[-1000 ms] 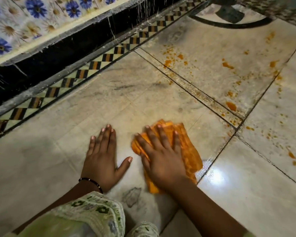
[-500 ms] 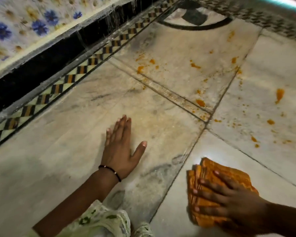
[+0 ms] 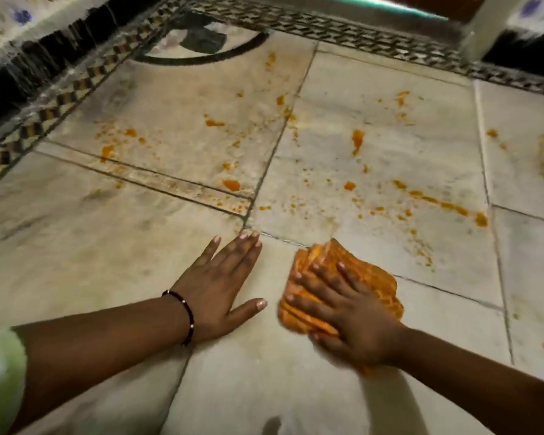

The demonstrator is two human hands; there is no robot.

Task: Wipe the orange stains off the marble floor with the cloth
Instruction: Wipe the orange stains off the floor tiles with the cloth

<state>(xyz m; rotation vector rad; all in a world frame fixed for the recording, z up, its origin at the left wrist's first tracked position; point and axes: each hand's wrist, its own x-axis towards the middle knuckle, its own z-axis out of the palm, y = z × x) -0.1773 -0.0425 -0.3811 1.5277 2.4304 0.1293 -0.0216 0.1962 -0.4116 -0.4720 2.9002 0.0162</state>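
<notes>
Marble floor [image 3: 76, 246], spattered with orange stains [image 3: 355, 141] toward 12 and 1 o'clock. Right hand [image 3: 352, 312] presses flat, fingers spread, on the folded orange cloth [image 3: 368, 277], which juts out at 12 o'clock. Left hand [image 3: 220, 284] rests flat, released. Motion blur softens the patterned border [image 3: 358, 32].

Pale marble floor [image 3: 176, 403] in large slabs, dark grout lines. Checkered inlay border [image 3: 343, 29] along two edges – black skirting [image 3: 10, 83] behind it. Floral wall tiles [image 3: 0, 23] above, blurred.
</notes>
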